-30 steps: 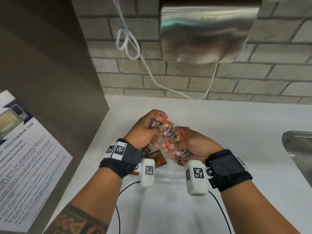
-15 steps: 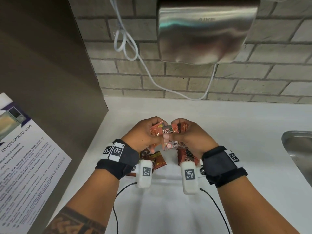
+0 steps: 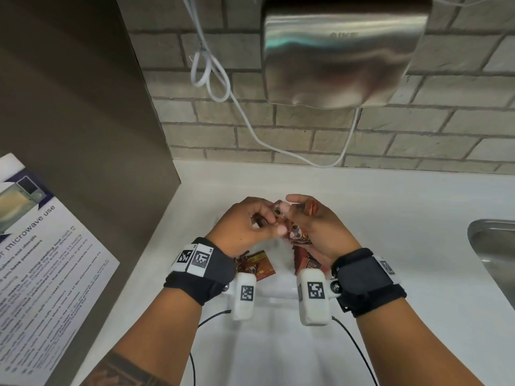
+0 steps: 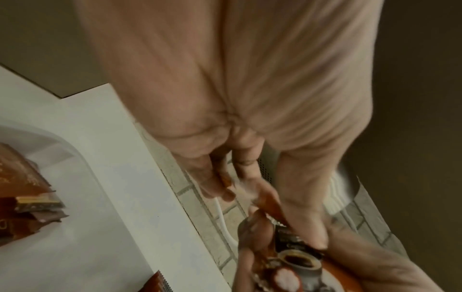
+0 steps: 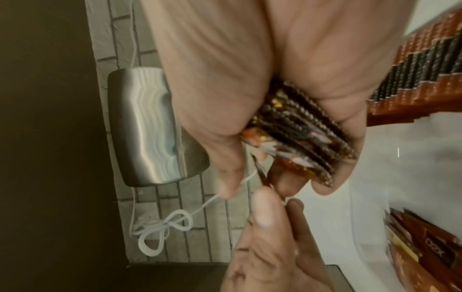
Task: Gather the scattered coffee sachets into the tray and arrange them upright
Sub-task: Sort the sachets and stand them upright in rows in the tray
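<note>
Above the white tray (image 3: pixel 278 296) my two hands meet. My right hand (image 3: pixel 292 217) grips a stack of several red-brown coffee sachets (image 5: pixel 300 134) between thumb and curled fingers. My left hand (image 3: pixel 270 222) pinches one sachet (image 5: pixel 262 173) by its edge, right against that stack. In the left wrist view the left hand (image 4: pixel 225 187) curls towards a sachet printed with a coffee cup (image 4: pixel 300 262), which is held in the right fingers. More sachets lie in the tray at its left (image 3: pixel 259 266) and lean at its right (image 3: pixel 306 260).
The tray sits on a white counter (image 3: pixel 390 218) against a brick wall. A steel hand dryer (image 3: pixel 342 51) with a white cable (image 3: pixel 278 146) hangs above. A steel sink (image 3: pixel 496 260) is at the right, a brown cabinet side with a microwave notice (image 3: pixel 41 260) at the left.
The left hand has brought its sachet from apart up against the stack in the right hand. Both hands have closed together over the tray.
</note>
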Available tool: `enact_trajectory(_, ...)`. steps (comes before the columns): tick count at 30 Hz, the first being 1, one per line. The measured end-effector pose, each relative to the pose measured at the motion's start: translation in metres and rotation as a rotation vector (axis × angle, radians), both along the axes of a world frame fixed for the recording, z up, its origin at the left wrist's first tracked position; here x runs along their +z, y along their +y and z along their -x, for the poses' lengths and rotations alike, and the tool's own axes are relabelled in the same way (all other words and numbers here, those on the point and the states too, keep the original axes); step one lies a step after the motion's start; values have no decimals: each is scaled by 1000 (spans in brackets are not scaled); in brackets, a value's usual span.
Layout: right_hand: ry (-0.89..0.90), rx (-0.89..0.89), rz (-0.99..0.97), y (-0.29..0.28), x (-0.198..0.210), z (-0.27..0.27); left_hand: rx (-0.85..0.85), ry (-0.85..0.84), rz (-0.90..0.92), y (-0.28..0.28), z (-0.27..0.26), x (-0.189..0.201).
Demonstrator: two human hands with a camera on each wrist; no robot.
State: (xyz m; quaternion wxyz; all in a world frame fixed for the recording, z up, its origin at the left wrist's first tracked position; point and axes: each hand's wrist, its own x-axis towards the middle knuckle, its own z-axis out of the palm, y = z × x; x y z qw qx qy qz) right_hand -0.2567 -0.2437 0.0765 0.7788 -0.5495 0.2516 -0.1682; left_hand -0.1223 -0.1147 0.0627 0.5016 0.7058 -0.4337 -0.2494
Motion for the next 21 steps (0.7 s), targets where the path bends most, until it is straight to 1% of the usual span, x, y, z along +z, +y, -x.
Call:
enact_trajectory(2,17,-39,61,-2,-2,0,-40,18,15,1,2,2)
enact_trajectory(4,22,-81,74,-5,-3,2,-38,53,75,1,2,2)
enact_trajectory(7,11,-116,31,-8,-5,4,61,235,169,3,-3,2)
enact_trajectory(8,6,-115,17,-8,-4,4,85,269,181,4,-5,1)
enact_trajectory(11,-29,-130,-13,-6,-2,3,67,276,166,5,-3,1)
enact_trajectory(13,-27,-127,3,-4,-1,2,68,273,173,4,-2,3)
enact_trajectory(15,-12,-109,32,-3,1,4,98,230,200,4,-6,6)
enact_trajectory(18,29,-60,4,-7,5,8,76,73,166,6,-11,15)
enact_trajectory(19,62,5,8,-9,6,9,41,7,134,6,-9,19)
enact_trajectory(21,101,220,1,-9,6,9,-59,-109,69,4,-3,26)
